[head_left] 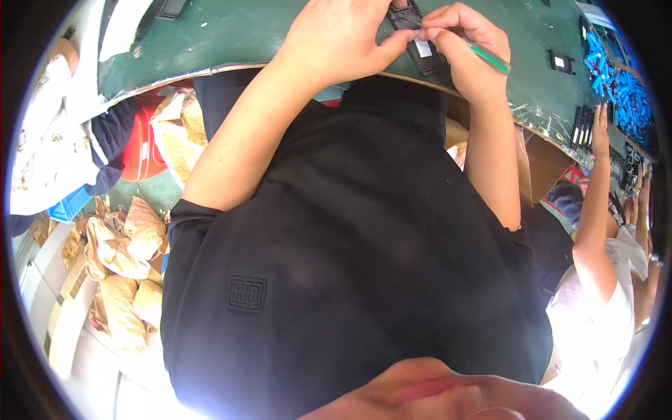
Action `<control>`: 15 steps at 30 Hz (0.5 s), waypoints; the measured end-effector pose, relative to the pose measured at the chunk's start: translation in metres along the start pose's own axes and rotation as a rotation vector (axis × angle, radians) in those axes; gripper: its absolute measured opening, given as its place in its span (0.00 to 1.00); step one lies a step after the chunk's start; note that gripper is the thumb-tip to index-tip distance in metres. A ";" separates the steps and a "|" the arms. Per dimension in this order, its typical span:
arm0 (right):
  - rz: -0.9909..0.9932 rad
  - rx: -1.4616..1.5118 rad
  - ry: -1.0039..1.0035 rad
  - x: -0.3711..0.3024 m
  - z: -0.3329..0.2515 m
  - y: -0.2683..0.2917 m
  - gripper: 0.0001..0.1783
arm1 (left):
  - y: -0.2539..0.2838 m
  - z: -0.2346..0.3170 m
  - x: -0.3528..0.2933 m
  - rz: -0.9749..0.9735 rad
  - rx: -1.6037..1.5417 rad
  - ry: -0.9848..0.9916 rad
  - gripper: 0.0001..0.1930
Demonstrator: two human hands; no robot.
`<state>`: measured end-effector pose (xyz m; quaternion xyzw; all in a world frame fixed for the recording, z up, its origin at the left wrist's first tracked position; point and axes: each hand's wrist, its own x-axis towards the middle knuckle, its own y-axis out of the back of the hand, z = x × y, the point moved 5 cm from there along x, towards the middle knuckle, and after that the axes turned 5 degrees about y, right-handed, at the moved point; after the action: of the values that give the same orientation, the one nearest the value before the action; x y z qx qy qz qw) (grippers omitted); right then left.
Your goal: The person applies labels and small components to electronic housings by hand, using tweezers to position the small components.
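Observation:
At the table's near edge lies a dark plastic housing (428,64) with a white rectangular patch on it. My left hand (346,33) is closed on the housing's left side, its thumb reaching onto the surface; its upper fingers are partly cut off by the picture's edge. A slim tool with a green handle (490,59) is pinched in my right hand (479,52). Its thin tip points left over the housing, close to my left thumb. The exact kind of tool cannot be made out.
The green table (245,35) holds a small black part (561,61) at right and a heap of blue pieces (626,98) beyond. Co-workers' arms (595,210) reach in at right. A red container (143,143) and crumpled brown paper (126,245) are below left.

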<state>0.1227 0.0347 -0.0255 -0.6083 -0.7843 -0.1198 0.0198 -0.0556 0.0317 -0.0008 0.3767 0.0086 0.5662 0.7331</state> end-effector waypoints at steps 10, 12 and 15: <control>-0.078 0.181 0.443 0.027 -0.003 -0.021 0.01 | 0.001 0.003 0.001 0.047 0.009 -0.062 0.23; -0.162 -0.056 0.670 0.018 -0.024 -0.020 0.03 | 0.000 0.003 0.001 0.073 0.022 -0.113 0.23; -0.263 -0.587 0.515 0.019 -0.053 -0.027 0.05 | 0.003 0.000 0.000 0.123 0.060 -0.134 0.23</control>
<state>0.0856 0.0349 0.0252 -0.4330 -0.7574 -0.4882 0.0256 -0.0581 0.0321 0.0003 0.4355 -0.0466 0.5830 0.6843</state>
